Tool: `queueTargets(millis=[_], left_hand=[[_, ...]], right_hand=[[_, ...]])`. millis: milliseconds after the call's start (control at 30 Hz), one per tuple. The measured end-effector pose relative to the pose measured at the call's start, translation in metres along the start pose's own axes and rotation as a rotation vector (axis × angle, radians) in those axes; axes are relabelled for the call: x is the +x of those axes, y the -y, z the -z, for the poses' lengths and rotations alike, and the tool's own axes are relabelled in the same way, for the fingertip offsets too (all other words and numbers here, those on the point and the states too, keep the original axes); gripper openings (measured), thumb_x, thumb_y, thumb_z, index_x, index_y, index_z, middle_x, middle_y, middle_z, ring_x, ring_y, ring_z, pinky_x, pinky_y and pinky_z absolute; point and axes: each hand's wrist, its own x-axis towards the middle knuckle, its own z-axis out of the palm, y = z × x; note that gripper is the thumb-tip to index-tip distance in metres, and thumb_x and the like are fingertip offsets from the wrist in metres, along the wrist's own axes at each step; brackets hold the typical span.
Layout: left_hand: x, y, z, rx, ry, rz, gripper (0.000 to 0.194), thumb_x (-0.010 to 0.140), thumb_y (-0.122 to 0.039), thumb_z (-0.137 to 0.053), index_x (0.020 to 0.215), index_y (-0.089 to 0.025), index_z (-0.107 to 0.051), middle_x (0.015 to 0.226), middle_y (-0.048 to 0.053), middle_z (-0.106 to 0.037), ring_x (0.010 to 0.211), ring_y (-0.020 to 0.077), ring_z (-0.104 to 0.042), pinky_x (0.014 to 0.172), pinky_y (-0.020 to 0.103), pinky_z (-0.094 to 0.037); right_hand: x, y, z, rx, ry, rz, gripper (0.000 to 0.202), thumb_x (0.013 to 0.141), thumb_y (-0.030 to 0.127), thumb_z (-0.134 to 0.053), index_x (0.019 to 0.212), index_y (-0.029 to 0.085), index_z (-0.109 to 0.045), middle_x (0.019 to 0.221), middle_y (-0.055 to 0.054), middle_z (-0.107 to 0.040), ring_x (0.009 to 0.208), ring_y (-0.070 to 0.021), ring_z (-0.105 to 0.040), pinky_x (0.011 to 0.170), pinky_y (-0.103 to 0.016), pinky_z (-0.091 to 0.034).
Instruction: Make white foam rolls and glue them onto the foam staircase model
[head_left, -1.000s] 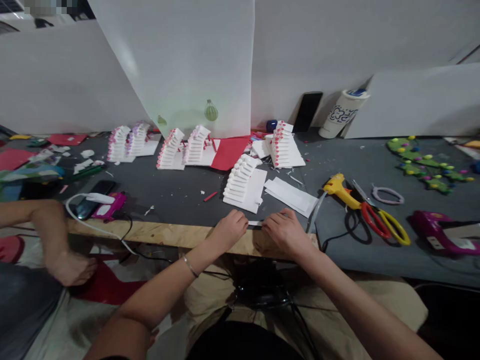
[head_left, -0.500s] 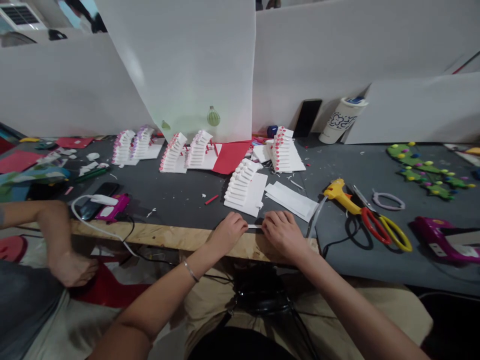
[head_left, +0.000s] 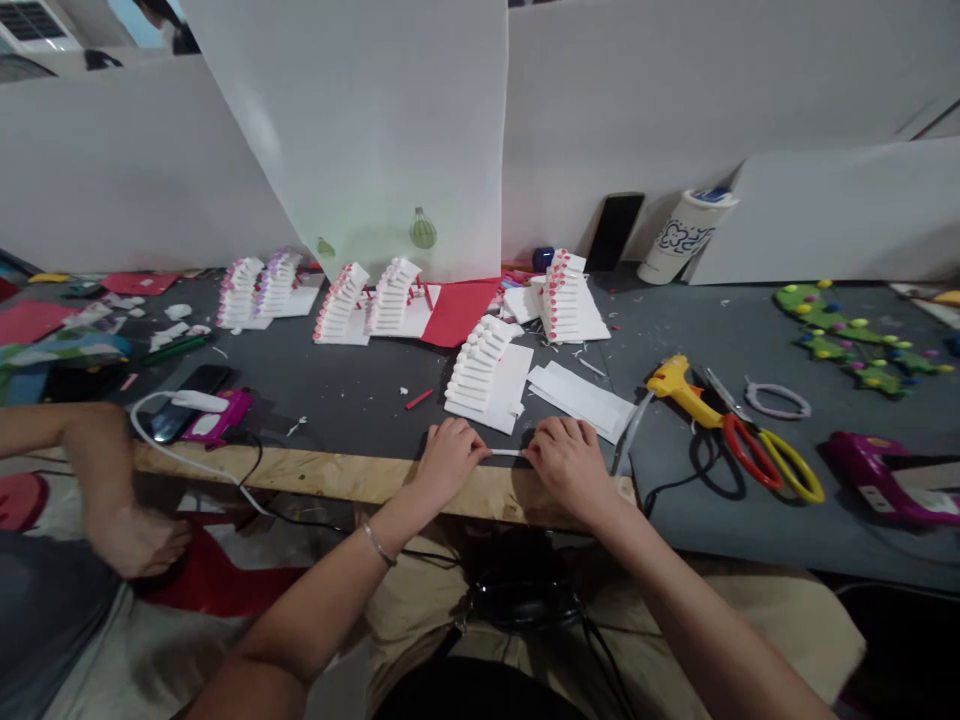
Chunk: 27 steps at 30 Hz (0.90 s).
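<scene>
Between my two hands, at the table's front edge, runs a thin white paper roll [head_left: 506, 453]. My left hand [head_left: 450, 460] pinches its left end. The right end is pinched in my right hand [head_left: 566, 465], whose fingers are bent over it. Just beyond my hands stands a white folded piece [head_left: 480, 370] with a stepped row of white rolls on a flat card base. White paper strips [head_left: 581, 400] lie to its right, near my right hand.
A yellow glue gun [head_left: 682, 388] and scissors [head_left: 757, 445] lie on the right, with a purple stapler [head_left: 892, 480] beyond. Similar pieces with pink tips [head_left: 341, 305] stand behind. A phone [head_left: 191, 400] lies left, near a co-worker's hand [head_left: 142, 540]. A cup [head_left: 686, 237] leans at the back.
The strip between my hands now looks narrower and rounder, and slightly more of it shows. My left hand has shifted a little to the left; my right hand has moved slightly.
</scene>
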Motion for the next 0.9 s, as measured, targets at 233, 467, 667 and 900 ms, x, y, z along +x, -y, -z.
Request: queueTargets(millis=[233, 467, 667, 900], left_hand=[[0.010, 0.000, 0.013, -0.004, 0.109, 0.037, 0.018, 0.084, -0.035, -0.065, 0.079, -0.018, -0.062, 0.096, 0.004, -0.065, 0.097, 0.0209, -0.056, 0.080, 0.034, -0.032], [0.008, -0.018, 0.015, 0.128, 0.162, -0.041, 0.009, 0.090, -0.020, -0.053, 0.084, -0.018, -0.061, 0.098, 0.006, -0.065, 0.101, 0.0229, -0.055, 0.082, 0.036, -0.037], [0.007, -0.013, 0.008, 0.103, 0.071, -0.174, 0.008, 0.083, -0.012, -0.056, 0.076, -0.017, -0.056, 0.088, 0.008, -0.061, 0.091, 0.0232, -0.055, 0.077, 0.033, -0.042], [0.003, -0.003, -0.004, -0.278, -0.034, -0.179, 0.010, 0.074, -0.010, -0.054, 0.073, -0.019, -0.052, 0.073, 0.000, -0.057, 0.072, 0.0158, -0.053, 0.067, 0.026, -0.042]], right_hand=[[0.018, -0.007, 0.006, 0.027, 0.149, -0.043, 0.017, 0.083, 0.031, -0.066, 0.070, 0.020, -0.066, 0.087, -0.006, -0.065, 0.091, -0.0242, -0.052, 0.082, -0.038, -0.028], [0.009, -0.001, 0.005, 0.008, 0.085, -0.014, 0.006, 0.088, 0.025, -0.060, 0.086, 0.020, -0.063, 0.089, -0.006, -0.063, 0.088, -0.0226, -0.051, 0.077, -0.036, -0.028], [-0.003, 0.010, -0.005, -0.085, -0.007, 0.095, 0.014, 0.090, 0.011, -0.048, 0.084, 0.015, -0.060, 0.086, -0.011, -0.060, 0.081, -0.0249, -0.046, 0.072, -0.036, -0.030], [0.001, 0.003, -0.001, 0.013, -0.062, 0.174, 0.018, 0.088, 0.004, -0.045, 0.080, 0.018, -0.053, 0.075, -0.005, -0.058, 0.074, -0.0211, -0.048, 0.070, -0.033, -0.031]])
